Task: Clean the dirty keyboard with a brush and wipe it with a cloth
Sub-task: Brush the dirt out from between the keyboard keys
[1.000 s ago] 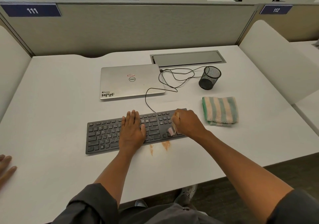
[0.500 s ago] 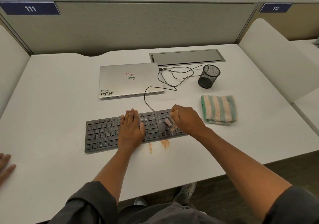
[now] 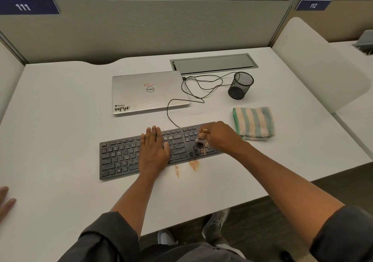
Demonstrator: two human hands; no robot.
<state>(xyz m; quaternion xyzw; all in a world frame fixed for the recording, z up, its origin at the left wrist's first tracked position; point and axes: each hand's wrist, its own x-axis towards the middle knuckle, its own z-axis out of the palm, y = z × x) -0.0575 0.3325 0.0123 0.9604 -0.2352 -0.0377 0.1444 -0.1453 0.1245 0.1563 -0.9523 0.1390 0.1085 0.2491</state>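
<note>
A dark grey keyboard (image 3: pixel 121 156) lies across the white desk (image 3: pixel 60 120). My left hand (image 3: pixel 154 150) rests flat on its middle keys with the fingers straight. My right hand (image 3: pixel 221 138) grips a small brush (image 3: pixel 201 139) over the keyboard's right end, bristles down on the keys. Orange-brown crumbs (image 3: pixel 202 151) sit on the keys under the brush. Two small piles of the same dust (image 3: pixel 193 164) lie on the desk just in front of the keyboard. A folded green-and-cream striped cloth (image 3: pixel 254 123) lies to the right of the keyboard, close to my right hand.
A shut silver laptop (image 3: pixel 149 94) lies behind the keyboard, its black cable (image 3: pixel 201 88) looping toward a black mesh cup (image 3: pixel 240 86). A grey cable hatch (image 3: pixel 214 63) is set into the desk's back. Another person's fingers (image 3: pixel 5 199) rest at the left edge. Partitions wall the desk.
My right hand with the brush has shifted slightly toward the keyboard's front edge over the right-hand keys. My left hand stays flat on the keyboard.
</note>
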